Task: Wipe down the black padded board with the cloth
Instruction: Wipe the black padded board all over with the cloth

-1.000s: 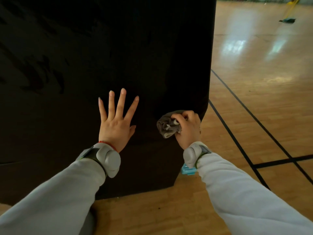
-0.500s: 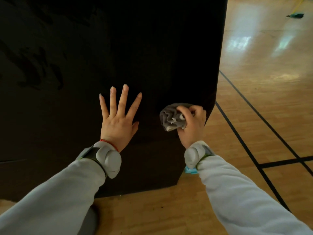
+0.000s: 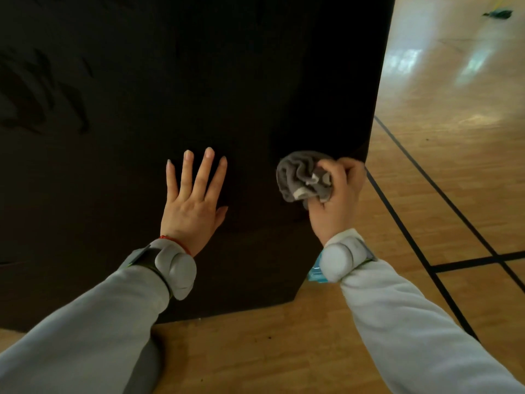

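The black padded board [image 3: 199, 81] stands upright on the wooden floor and fills the left and middle of the head view. My left hand [image 3: 193, 200] lies flat on its face with straight, spread fingers. My right hand [image 3: 338, 200] grips a bunched grey cloth [image 3: 302, 177] and holds it against the board near its lower right edge. Both wrists wear grey bands over pale grey sleeves.
Wooden gym floor [image 3: 440, 166] with black court lines [image 3: 412, 243] stretches to the right and in front of the board. A small dark object [image 3: 497, 14] lies far off at the top right. A blue tag [image 3: 316, 274] hangs under my right wrist.
My right hand has carried the cloth up and to the right along the board towards its edge. My left hand has stayed flat on the board.
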